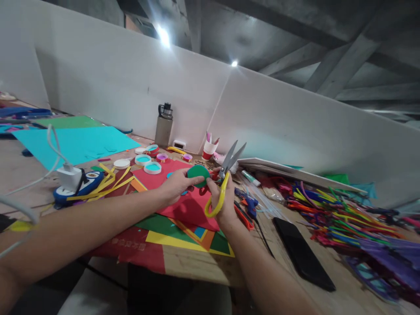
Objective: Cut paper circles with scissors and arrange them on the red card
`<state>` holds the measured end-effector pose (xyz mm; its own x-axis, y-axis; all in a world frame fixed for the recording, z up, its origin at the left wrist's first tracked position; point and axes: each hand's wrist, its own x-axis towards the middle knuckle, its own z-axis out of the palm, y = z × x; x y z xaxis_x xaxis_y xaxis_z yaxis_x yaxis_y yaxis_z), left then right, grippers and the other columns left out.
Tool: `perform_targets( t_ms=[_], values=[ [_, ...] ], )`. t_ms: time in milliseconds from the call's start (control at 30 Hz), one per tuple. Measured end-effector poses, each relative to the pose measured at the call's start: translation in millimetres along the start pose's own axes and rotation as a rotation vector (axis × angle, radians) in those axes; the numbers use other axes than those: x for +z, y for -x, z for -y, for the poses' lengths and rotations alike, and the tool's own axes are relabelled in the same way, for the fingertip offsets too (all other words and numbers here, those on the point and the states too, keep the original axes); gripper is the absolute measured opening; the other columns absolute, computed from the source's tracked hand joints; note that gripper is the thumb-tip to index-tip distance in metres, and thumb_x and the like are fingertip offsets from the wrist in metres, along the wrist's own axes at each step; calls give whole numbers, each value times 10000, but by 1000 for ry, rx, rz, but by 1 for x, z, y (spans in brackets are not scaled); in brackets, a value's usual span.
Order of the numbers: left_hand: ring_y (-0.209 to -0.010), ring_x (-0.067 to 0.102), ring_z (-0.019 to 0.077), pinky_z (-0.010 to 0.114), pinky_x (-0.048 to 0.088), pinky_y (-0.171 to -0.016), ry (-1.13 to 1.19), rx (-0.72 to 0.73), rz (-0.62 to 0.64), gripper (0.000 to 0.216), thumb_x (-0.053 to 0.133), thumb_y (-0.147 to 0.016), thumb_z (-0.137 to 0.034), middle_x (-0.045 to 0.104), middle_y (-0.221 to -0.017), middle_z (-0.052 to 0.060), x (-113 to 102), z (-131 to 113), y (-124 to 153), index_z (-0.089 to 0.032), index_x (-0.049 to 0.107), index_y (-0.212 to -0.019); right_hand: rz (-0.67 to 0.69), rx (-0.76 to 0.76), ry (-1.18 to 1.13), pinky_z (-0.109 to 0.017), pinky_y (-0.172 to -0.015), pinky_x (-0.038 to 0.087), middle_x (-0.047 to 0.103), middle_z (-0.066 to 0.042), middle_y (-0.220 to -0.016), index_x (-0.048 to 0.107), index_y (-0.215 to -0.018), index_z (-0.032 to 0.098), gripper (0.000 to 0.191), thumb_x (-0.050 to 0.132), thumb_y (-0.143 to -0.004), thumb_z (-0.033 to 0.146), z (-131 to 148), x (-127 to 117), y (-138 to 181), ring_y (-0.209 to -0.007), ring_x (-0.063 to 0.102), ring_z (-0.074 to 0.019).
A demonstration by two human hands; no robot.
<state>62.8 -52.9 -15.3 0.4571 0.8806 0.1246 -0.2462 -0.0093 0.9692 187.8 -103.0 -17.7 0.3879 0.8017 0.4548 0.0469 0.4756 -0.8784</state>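
Observation:
My left hand (177, 183) pinches a round green disc (197, 174), its thumb lying across the lower face. My right hand (225, 203) holds a pair of scissors (232, 157) by the yellow handle, with the parted blades pointing up and away to the right. The right fingertips also meet the disc's right edge. Below both hands lies red paper (193, 212) with small blue pieces on it, partly hidden by the left hand. Green, yellow and orange sheets stick out from under the red paper.
White and red rings (152, 167), a bottle (164, 127) and a cup of pens (210, 148) stand behind. Blue paper (82, 142) and a power strip (78, 188) lie left. On the right are a glue gun (251, 205), a phone (303, 253) and colourful pipe cleaners (341, 214).

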Motion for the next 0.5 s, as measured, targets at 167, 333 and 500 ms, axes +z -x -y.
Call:
perform_targets(
  t_ms=[167,333,500],
  values=[
    [-561,533,95,241,385,-549,113,32,-42,371,815,-647,-391,661,-734,28,16,1,-1,-133,688,-883,-35,-51,16,-216,-563,461,522,55,-760,476,-947,234,249,614,-739,234,1,-2,1,-571,503,-75],
    [-572,573,117,249,386,-541,93,49,7,357,796,-669,-394,672,-735,31,14,1,-7,-140,681,-892,-30,-57,-4,-216,-557,455,533,52,-771,473,-985,240,291,635,-743,239,-1,-3,0,-578,506,-80],
    [-572,576,123,243,356,-516,12,53,-62,336,809,-646,-390,682,-715,34,0,-1,-16,-144,693,-842,79,-12,40,-228,-487,426,486,69,-734,452,-997,244,281,630,-785,292,-10,-6,-5,-503,466,-80]
  ],
)
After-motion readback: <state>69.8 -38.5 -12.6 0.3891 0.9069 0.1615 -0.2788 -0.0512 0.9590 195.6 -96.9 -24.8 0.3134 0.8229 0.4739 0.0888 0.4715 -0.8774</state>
